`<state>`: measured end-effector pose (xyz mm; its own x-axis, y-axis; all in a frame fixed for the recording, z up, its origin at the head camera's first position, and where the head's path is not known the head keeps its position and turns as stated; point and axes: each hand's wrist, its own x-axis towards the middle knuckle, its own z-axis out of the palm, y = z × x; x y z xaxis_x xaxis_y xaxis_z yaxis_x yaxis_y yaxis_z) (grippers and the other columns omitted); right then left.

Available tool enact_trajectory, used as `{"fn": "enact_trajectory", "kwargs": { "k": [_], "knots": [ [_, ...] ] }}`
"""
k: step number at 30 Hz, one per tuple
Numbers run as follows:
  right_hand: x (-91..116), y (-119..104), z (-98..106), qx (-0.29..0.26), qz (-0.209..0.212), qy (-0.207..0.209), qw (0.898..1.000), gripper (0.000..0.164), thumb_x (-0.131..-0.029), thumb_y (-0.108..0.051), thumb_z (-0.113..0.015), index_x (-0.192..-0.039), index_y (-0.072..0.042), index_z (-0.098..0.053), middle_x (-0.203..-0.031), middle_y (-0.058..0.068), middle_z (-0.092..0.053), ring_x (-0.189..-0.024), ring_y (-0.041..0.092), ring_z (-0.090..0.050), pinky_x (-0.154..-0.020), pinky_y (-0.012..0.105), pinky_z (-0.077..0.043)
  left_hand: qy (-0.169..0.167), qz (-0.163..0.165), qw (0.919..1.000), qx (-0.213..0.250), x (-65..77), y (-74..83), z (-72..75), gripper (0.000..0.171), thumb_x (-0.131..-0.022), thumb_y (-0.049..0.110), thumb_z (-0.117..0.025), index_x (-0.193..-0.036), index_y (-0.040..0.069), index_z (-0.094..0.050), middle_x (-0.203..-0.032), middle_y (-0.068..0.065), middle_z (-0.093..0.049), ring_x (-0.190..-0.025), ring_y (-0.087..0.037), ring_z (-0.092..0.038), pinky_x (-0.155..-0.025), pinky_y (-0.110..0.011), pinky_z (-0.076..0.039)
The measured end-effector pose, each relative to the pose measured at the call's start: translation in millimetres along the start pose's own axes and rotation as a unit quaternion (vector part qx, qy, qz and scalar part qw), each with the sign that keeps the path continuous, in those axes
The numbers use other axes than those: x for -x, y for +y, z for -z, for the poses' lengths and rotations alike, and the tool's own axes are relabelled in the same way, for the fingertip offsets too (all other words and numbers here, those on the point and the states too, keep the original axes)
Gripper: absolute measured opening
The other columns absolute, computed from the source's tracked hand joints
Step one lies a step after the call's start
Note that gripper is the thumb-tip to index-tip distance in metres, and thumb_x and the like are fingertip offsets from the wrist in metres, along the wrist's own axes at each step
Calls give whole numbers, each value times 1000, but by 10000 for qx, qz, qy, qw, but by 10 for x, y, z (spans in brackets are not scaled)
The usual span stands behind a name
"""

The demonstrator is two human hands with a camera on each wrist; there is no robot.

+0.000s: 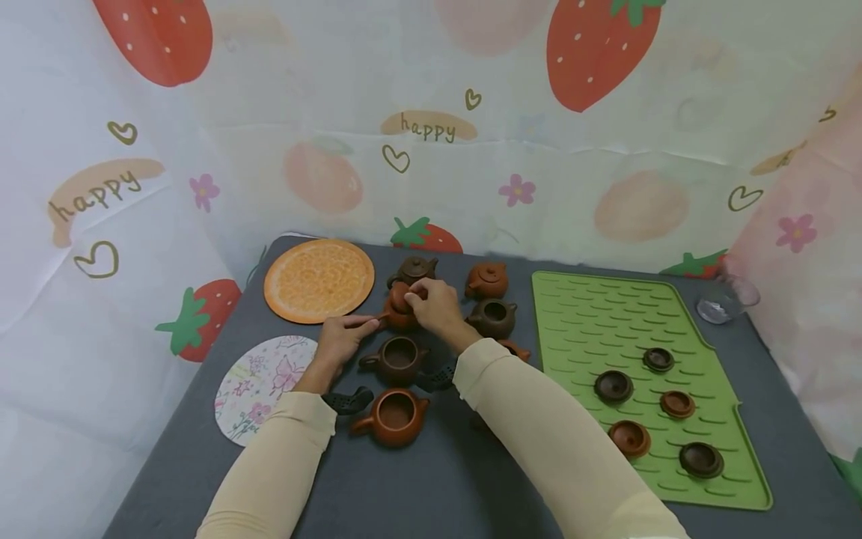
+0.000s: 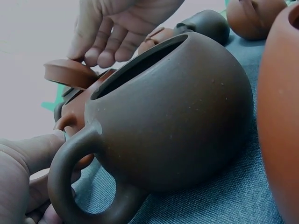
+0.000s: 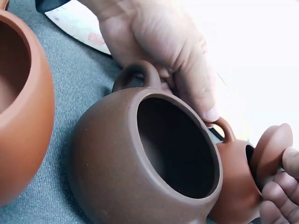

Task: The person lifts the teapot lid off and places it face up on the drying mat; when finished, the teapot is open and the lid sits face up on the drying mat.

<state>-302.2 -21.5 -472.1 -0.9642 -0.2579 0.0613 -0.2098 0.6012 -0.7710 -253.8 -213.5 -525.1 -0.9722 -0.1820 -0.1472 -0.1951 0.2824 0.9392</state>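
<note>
My left hand (image 1: 337, 340) pinches the handle of a small red-brown clay teapot (image 1: 399, 320) between thumb and fingers. Over its mouth, my right hand (image 1: 439, 308) holds a matching clay lid (image 3: 273, 147) by thumb and fingertips. In the right wrist view that lid is tilted, with part of the dark opening showing beneath it. Nearer me stands a dark brown teapot (image 2: 173, 112) without a lid; it hides part of the red-brown pot in the left wrist view. Closest to me sits an open orange-brown teapot (image 1: 395, 419).
Behind are a lidded dark teapot (image 1: 415, 271), a lidded orange teapot (image 1: 488, 281) and an open dark teapot (image 1: 494, 318). Several lids lie on the green mat (image 1: 579, 322) at right. An orange round mat (image 1: 319, 281), a floral round mat (image 1: 259, 382) and a glass vessel (image 1: 719, 305) flank them.
</note>
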Motion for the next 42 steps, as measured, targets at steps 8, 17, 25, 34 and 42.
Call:
{"fn": "enact_trajectory", "kwargs": {
  "k": [8,17,25,34,42],
  "knots": [
    [9,15,-14,-1133,-582,-40,9918,13,-95,-24,-65,-91,-11,-68,-80,2,-66,-71,17,-63,-63,32,-52,-9,49,10000,52,31,12,10,34,-88,28,-73,-112,4,-73,-113,-13,-66,-106,-26,-56,-84,-37,-45],
    [-14,-11,-21,-3433,-1044,-200,9332,23,-92,-3,-60,-115,-2,-57,-90,19,-63,-73,28,-65,-68,38,-55,-9,82,9999,67,19,11,6,33,-88,28,-74,-111,5,-74,-116,-12,-64,-109,-27,-54,-87,-38,-44],
    [-20,5,25,-4150,-1113,-744,8999,41,-98,-2,-46,-139,-4,-49,-93,21,-61,-69,25,-61,-64,35,-53,-11,77,10000,9,-8,-3,12,35,-88,30,-73,-113,4,-73,-115,-12,-66,-109,-25,-54,-86,-37,-44],
    [23,18,6,-4205,-1130,-541,8986,39,-93,-23,-68,-121,-1,-51,-89,19,-63,-70,24,-63,-65,35,-53,-8,58,10000,-16,19,1,2,33,-89,29,-73,-112,5,-74,-115,-12,-65,-103,-25,-56,-81,-34,-45],
    [50,37,-4,-4050,-1142,-494,9058,60,-88,-9,-73,-141,-1,-45,-108,18,-63,-85,28,-68,-79,39,-54,4,55,10000,29,5,3,4,31,-89,28,-73,-110,6,-75,-114,-12,-65,-103,-25,-56,-82,-36,-45]
  ]
}}
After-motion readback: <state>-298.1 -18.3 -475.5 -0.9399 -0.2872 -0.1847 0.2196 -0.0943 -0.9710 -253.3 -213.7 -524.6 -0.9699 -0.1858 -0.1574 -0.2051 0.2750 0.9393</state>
